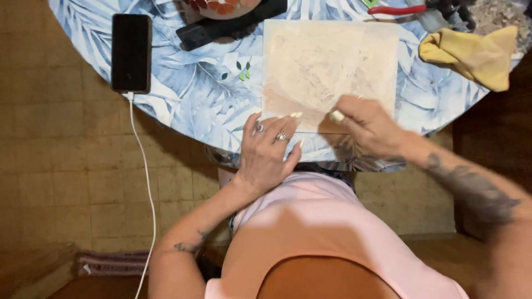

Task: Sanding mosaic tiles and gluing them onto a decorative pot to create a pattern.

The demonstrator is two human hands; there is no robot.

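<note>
- The left hand [267,148] lies flat and spread at the near edge of the round table [183,105], fingers apart, with rings on two of them; its fingertips rest at the lower left corner of a pale square board [332,61].
- The right hand [367,126] is curled narrow at the board's lower edge, thumb and fingers pinched together on something small and pale; what it is cannot be told.
- The board lies flat in the middle of the table, its surface smeared beige and white, just beyond both hands.
- The table carries a cloth printed with blue leaves.
- A black phone [131,52] lies near the left rim, with a white cable [145,182] hanging down to the tiled floor.
- A yellow cloth [471,55] lies crumpled at the right, well apart from the board.
- Red-handled pliers [396,9] lie at the far edge.
- A few small green pieces [242,71] sit just left of the board.
</note>
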